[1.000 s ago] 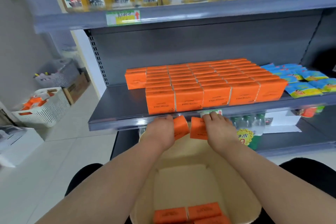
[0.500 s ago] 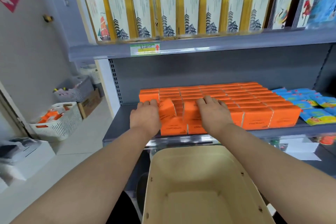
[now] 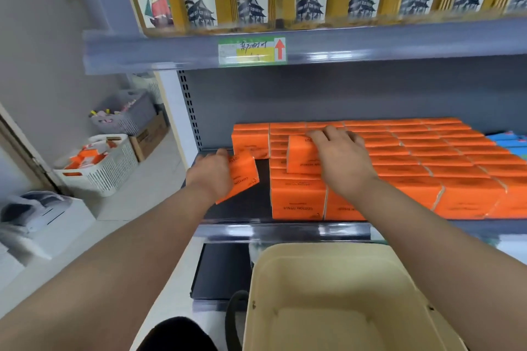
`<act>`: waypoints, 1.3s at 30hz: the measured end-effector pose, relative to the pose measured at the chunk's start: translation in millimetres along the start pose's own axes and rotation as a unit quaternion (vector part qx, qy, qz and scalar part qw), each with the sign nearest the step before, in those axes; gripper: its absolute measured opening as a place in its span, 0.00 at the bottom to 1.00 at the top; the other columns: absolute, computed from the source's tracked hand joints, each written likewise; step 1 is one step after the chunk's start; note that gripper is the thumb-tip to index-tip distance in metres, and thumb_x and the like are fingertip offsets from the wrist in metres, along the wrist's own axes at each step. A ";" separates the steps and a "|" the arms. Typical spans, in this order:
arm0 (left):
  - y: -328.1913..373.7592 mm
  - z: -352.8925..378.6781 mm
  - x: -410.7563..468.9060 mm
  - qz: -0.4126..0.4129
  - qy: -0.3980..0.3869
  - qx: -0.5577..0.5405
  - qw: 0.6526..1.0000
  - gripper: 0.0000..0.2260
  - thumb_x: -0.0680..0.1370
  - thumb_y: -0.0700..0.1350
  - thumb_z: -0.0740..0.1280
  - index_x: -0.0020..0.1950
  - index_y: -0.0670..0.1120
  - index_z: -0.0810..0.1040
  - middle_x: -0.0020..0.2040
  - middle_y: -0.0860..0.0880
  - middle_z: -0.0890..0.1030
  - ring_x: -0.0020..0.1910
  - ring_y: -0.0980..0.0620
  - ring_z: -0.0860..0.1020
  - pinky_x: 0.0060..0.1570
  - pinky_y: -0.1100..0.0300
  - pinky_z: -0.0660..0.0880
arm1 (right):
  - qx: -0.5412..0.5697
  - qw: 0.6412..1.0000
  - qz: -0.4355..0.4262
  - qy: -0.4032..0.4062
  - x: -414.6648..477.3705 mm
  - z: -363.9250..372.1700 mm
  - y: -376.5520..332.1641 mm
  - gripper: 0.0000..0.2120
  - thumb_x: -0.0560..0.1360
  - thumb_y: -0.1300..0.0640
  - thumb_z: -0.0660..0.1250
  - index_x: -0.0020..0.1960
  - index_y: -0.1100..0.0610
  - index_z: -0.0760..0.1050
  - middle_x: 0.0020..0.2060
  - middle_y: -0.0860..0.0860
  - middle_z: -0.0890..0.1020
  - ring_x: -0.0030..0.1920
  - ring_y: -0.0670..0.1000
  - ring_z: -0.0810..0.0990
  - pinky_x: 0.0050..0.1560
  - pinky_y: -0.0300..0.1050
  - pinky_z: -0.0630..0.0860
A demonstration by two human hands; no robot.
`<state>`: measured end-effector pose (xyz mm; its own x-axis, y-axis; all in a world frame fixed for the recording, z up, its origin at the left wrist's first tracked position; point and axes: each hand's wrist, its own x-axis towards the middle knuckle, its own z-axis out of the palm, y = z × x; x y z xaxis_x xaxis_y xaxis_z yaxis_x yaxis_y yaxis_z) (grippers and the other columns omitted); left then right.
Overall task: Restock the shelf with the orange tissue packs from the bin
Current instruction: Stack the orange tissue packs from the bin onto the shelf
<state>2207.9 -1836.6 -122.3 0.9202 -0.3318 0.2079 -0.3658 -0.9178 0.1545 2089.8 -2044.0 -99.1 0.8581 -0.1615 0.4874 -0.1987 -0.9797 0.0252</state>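
Observation:
Rows of orange tissue packs [image 3: 422,157] cover the grey shelf [image 3: 285,229]. My left hand [image 3: 212,172] grips one orange pack [image 3: 242,177], tilted, over the bare dark strip at the shelf's left end. My right hand [image 3: 340,154] holds a second orange pack [image 3: 301,155] standing on top of the leftmost stocked row. The cream bin [image 3: 328,293] sits below the shelf edge in front of me; the part of its inside that shows holds nothing.
The upper shelf [image 3: 313,47] carries bottles with pagoda labels and a price tag. Blue packs [image 3: 510,142] lie at the right end. White and grey baskets [image 3: 99,168] and a cardboard box stand on the floor to the left.
Both hands have carried their packs from above the bin up to the shelf. The left hand moved out to the left gap; the right pack now rests on the stacked row.

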 end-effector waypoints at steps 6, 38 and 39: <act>-11.1 35.6 40.6 -0.008 -0.021 -0.007 1.000 0.21 0.74 0.35 0.56 0.65 0.47 0.70 0.60 0.44 0.74 0.63 0.42 0.67 0.52 0.49 0.73 | -0.002 1.000 -0.024 -0.019 20.7 34.3 -1.2 0.32 0.71 0.69 0.59 0.73 0.51 0.62 0.64 0.53 0.71 0.66 0.56 0.67 0.69 0.58 0.61; -35.5 79.7 115.9 -0.049 0.039 -0.134 0.989 0.25 0.73 0.33 0.63 0.70 0.43 0.66 0.67 0.43 0.66 0.67 0.43 0.63 0.60 0.51 0.70 | 0.100 0.992 -0.079 -0.016 115.9 77.2 -47.1 0.26 0.73 0.57 0.64 0.70 0.47 0.66 0.62 0.51 0.74 0.64 0.55 0.71 0.60 0.52 0.69; -39.8 78.9 111.0 -0.054 0.039 -0.138 0.988 0.25 0.73 0.32 0.63 0.70 0.43 0.66 0.67 0.43 0.67 0.66 0.42 0.64 0.60 0.51 0.70 | 0.103 0.990 -0.090 -0.025 121.2 80.8 -57.4 0.26 0.73 0.57 0.64 0.70 0.48 0.66 0.62 0.51 0.74 0.64 0.55 0.71 0.60 0.52 0.69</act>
<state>2335.6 -1854.1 -181.6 0.9461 -0.2083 0.2479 -0.3008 -0.8491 0.4342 2243.4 -2016.9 -112.0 0.8946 0.0175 0.4466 0.0562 -0.9957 -0.0737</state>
